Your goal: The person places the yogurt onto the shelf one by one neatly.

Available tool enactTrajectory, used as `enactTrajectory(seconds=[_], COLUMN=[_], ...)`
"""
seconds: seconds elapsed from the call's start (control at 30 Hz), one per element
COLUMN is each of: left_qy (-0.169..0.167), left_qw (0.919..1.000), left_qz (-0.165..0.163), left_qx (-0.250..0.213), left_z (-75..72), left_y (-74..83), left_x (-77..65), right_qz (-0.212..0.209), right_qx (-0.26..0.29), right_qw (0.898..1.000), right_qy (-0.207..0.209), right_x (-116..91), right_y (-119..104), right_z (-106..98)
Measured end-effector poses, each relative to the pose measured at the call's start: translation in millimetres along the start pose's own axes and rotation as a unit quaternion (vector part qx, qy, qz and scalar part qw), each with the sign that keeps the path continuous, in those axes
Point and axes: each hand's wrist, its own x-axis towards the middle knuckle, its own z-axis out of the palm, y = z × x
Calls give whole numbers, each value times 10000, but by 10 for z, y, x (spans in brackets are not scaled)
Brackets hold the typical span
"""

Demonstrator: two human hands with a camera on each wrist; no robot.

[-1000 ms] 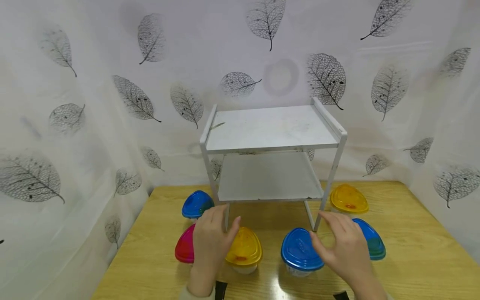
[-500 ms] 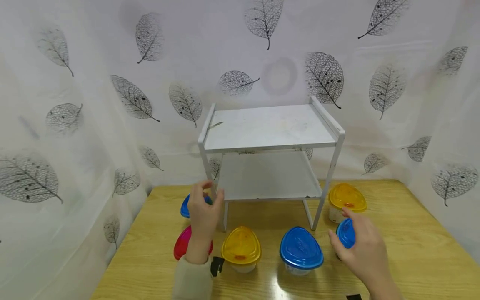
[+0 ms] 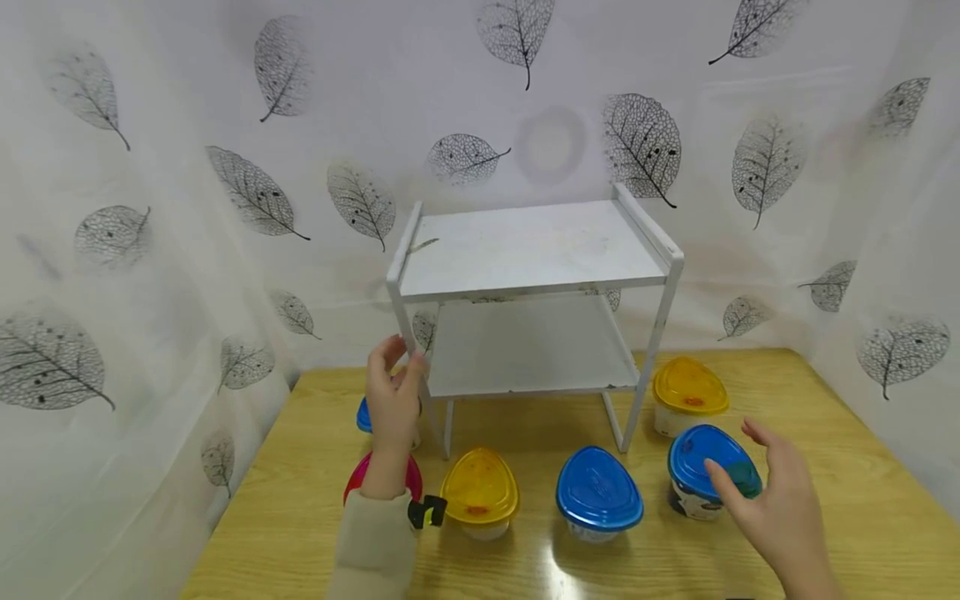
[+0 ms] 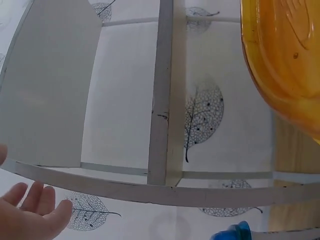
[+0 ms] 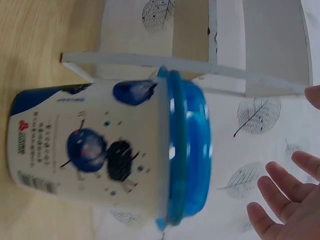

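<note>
My left hand (image 3: 392,404) hovers beside the left post of a white two-tier shelf rack (image 3: 525,292), fingers loosely bent around nothing. It covers part of a blue-lidded tub (image 3: 364,417) and, with the sleeve, part of a pink-lidded tub (image 3: 356,481). In the left wrist view, the fingers (image 4: 46,199) appear by the rack's side rail. My right hand (image 3: 787,500) is at the right of another blue-lidded tub (image 3: 693,467), thumb and fingers spread and overlapping its lid edge. The right wrist view shows that tub (image 5: 110,145) with blueberry print, apart from the fingers (image 5: 280,195).
A yellow-lidded tub (image 3: 480,492) and a blue-lidded tub (image 3: 598,493) stand in front of the rack. Another yellow-lidded tub (image 3: 688,393) stands right of it. Behind the wooden table (image 3: 525,567) hangs a leaf-patterned sheet (image 3: 172,333).
My left hand has moved back and left, from the front tubs up to the rack's left post. My right hand has shifted right, uncovering the right blue-lidded tub. The tubs stay put.
</note>
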Motion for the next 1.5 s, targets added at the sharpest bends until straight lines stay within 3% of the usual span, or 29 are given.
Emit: enactTrajectory(seconds=[0.13,0.27,0.4,0.53,0.73,1.2,1.37,1.5], left_qy=[-104,-119,-142,-141,11,117,141,144], left_qw=[9999,9996,9998,9995,9988,9984,9987,9988], left_qz=[125,228,72,-150,-296,-393,-308,-295], left_qx=[40,107,136,240,384,386,391,373], left_z=[2,10,20,28,44,51,53,50], left_y=[-1,-10,-27,-31,-15,-51,-48,-48], left_x=[20,28,58,93,133,165,171,175], right_qz=[635,1098,1296,1649,2118,1635,1737,1674], right_qx=[123,408,590,814,1225,669,525,728], right_qw=[9975,9913,9869,9766,9552,9733,9676,9604], right_qy=[-276,-598,-761,-1113,-1664,-1463,-1757,-2103], right_x=[-67,-188,-310,-358,-360,-318,-259,-186], right_y=[209,733,1280,1498,1435,1184,1036,902], right_z=[-2,112,252,291,278,315,246,142])
